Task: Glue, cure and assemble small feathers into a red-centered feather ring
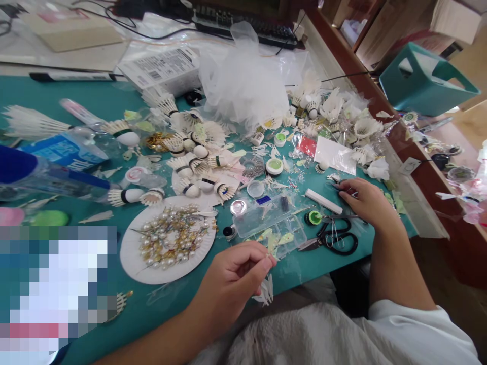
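A: State the hold of the left hand (232, 286).
B: Thumb and forefinger are closed together on the base of a pale green petal piece (272, 242). The low pinch presumably leaves its thin, leaf-shaped blades uncrushed. The remaining fingers curl inward.

A: And the right hand (367, 202)?
B: Fingers bent, thumb near the forefinger, at a small metallic item (335, 179). Whether it is gripped or only touched, I cannot tell.

A: What lies about the left fingers?
B: Just beyond them, a clear compartment box (299, 232), hard and glossy, its divisions probably meant to sort small parts. To their left, a round paper plate (131, 263) bears pearly, gold-toned beads (167, 241); its rim likely stops them rolling.

A: And about the right fingers?
B: Nearer the body lie black-handled scissors (322, 237), apparently within easy reach. Left of them, a smooth white bar (323, 201) lies flat on the teal table (140, 324). Farther off, sheer white mesh (243, 76) stands in soft folds.
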`<move>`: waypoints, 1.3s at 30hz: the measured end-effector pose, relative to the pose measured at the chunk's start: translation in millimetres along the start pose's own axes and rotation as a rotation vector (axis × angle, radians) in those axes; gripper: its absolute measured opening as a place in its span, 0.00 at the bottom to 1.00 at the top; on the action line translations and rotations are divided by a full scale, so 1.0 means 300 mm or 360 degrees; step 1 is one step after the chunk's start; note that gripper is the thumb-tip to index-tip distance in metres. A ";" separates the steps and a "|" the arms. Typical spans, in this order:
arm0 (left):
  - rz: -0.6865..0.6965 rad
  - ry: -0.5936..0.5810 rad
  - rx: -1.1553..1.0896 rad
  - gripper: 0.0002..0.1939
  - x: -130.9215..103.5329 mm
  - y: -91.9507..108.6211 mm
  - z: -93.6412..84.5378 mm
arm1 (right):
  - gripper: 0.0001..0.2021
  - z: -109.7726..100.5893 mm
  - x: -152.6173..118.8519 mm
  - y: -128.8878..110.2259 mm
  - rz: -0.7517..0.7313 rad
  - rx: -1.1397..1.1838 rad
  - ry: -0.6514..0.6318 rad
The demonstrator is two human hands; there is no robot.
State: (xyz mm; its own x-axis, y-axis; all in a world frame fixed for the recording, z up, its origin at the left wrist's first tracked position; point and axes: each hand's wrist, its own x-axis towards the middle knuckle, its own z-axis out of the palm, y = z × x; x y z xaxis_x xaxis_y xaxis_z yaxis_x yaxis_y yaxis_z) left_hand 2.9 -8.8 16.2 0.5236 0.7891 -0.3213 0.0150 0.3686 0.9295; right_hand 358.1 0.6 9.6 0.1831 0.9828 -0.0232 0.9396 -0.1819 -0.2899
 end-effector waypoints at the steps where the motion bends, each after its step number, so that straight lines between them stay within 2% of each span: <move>1: 0.0007 -0.0001 0.0011 0.15 -0.001 0.001 0.000 | 0.11 -0.004 -0.003 0.001 -0.0013 -0.0001 -0.0009; 6: 0.0030 -0.0009 0.0037 0.18 -0.005 0.002 0.000 | 0.11 -0.036 -0.014 0.007 -0.0006 -0.0031 -0.0018; 9: 0.0025 -0.0021 0.0040 0.17 -0.002 0.002 -0.001 | 0.11 -0.056 -0.028 -0.017 0.0001 -0.0070 0.0018; 11: 0.0013 -0.0018 0.0050 0.16 0.001 0.004 0.000 | 0.11 -0.061 -0.038 -0.046 -0.0119 -0.0060 -0.0079; 15: 0.0005 -0.0010 0.0079 0.17 0.001 0.007 0.003 | 0.12 -0.046 -0.048 -0.089 -0.0465 0.0030 -0.0431; 22: 0.0011 -0.0006 0.0061 0.17 -0.004 -0.001 -0.001 | 0.13 -0.015 -0.030 -0.067 -0.0580 0.0056 -0.0443; 29: 0.0061 -0.0006 0.0093 0.17 0.002 0.008 0.004 | 0.12 -0.050 -0.033 -0.067 -0.0452 0.0106 -0.0222; 33: 0.0134 -0.0006 0.0124 0.17 0.000 0.007 0.005 | 0.09 -0.048 -0.033 -0.078 -0.0350 0.0249 0.0096; 36: 0.0192 0.0004 0.0184 0.17 -0.002 0.002 0.002 | 0.10 -0.024 -0.037 -0.098 -0.0207 0.0508 0.0340; 39: 0.0205 -0.0008 0.0197 0.18 -0.004 0.000 -0.001 | 0.11 0.001 -0.049 -0.133 -0.0204 0.0817 0.0523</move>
State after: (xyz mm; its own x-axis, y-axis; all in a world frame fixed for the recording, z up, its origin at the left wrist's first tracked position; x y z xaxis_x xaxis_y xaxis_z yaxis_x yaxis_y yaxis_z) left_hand 1.9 -9.6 16.5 0.5322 0.8232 -0.1977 0.0520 0.2013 0.9781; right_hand 317.7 -6.7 21.1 0.2342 0.9199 0.3144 0.7163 0.0554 -0.6956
